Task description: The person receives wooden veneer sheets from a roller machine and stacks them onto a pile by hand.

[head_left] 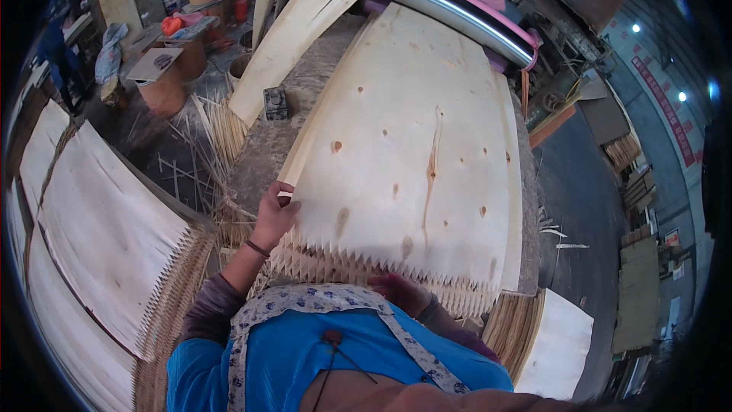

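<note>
A wide pale wood veneer sheet (pixel 396 145), dotted with brown knots and split by a long dark streak, lies in front of me on a stack of similar sheets. Its near edge is cut into sharp teeth. My left hand (pixel 276 217) pinches the left edge of the sheet close to its near corner, thumb and fingers bent about it. Low against my apron, my right hand (pixel 402 291) is at the toothed near edge, right of the middle. Shadow blurs its fingers, so I cannot tell whether they grip anything.
Beyond the sheet stands a pink-framed roller machine (pixel 450 8). Stacked toothed veneers (pixel 107 229) lie at my left, another veneer stack (pixel 553 343) at my right. A dark block (pixel 276 104) and a loose long board (pixel 293 38) rest at the left. Another person (pixel 61 57) stands far left.
</note>
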A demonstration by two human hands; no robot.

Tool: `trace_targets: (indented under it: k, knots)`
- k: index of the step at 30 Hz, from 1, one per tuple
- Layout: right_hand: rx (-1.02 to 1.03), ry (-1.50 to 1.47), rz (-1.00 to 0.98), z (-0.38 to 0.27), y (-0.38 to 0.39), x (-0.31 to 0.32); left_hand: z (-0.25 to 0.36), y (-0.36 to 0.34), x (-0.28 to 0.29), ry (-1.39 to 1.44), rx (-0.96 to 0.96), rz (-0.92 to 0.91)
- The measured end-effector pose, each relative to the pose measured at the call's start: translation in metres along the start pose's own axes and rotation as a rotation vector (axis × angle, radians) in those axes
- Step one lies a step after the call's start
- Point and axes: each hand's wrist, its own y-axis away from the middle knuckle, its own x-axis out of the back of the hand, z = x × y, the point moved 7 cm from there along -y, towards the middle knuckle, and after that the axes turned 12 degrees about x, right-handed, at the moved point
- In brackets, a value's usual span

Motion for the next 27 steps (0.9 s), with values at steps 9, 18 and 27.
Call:
trace_targets:
  k: [9,18,27]
  knots:
    - [0.374,-0.377,0.027,-0.048,-0.031,-0.003,-0.019,-0.013,0.012,0.298,0.077,-0.042]
    - [0.54,-0.17,0.437,-0.135,-0.089,0.063,-0.055,-0.012,0.021,0.188,0.165,0.078]
    - [0.554,-0.156,0.445,-0.225,-0.159,0.093,-0.089,-0.004,0.028,0.224,0.201,0.139]
